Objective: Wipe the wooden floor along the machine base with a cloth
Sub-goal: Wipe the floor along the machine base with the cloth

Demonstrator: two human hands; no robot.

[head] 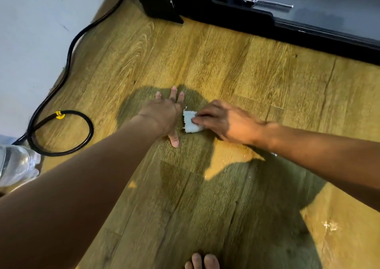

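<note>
1. Now two bare hands are reaching down onto the floor, with one cloth lying on the boards between them
2. The left hand is lying flat and released, fingers spread, pressing the boards and gripping nothing
3. The right hand is laying its fingers over the small white cloth and pressing it down; blur is hiding whether they are curling round it, so I cannot tell the grip
4. The cloth is sitting in shadow just beside the left hand, well apart from the base
5. One black base is running along the top, with one chrome pin sticking out
6. One black cable is trailing along the wall, making one loop and carrying one yellow tag
7. One clear bottle is lying at the left edge, and toes of one foot are showing at the bottom
</note>
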